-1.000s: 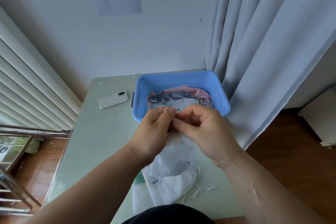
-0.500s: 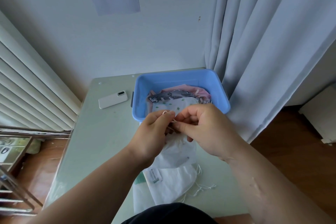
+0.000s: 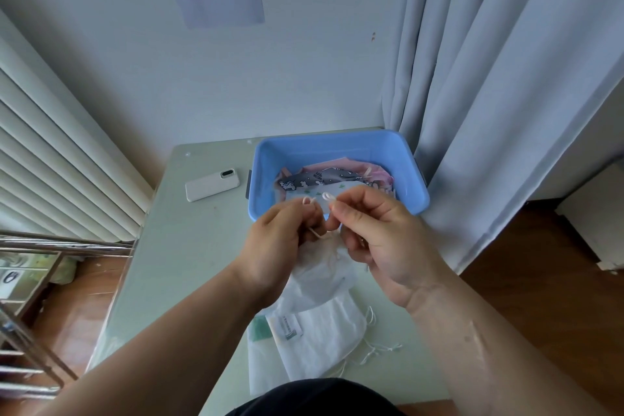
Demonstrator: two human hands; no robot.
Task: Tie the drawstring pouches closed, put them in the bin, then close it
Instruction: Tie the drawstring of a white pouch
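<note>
Mid-tie on a crumpled white fabric drawstring pouch, hanging at centre frame just under both hands, gathered neck uppermost, body trailing toward the lower edge over the pale green glass-topped table. Left hand curled, thumb and forefinger pinching a small loop of cream drawstring cord. Right hand curled the same way, pinching a second loop just to the right and a touch higher. Loops nearly touching, standing up above the fingertips, with slack cord sagging between the hands down to the pouch neck. By the look of it, a bow half made. Next, probably: cross one loop over the other and pull outward, left and right across the frame, square to the pouch's up-and-down long axis. Open rectangular blue plastic bin straight beyond the hands, toward upper centre, near rim just behind the loops, so only a short forward carry once knotted, with the right hand slightly the nearer. Already inside: a grey printed pouch, a pink pouch and a white pouch with green specks. More flat white pouches with loose cords stacked at lower centre, apparently waiting. No lid made out anywhere. White slab-shaped phone lying left of the bin.
</note>
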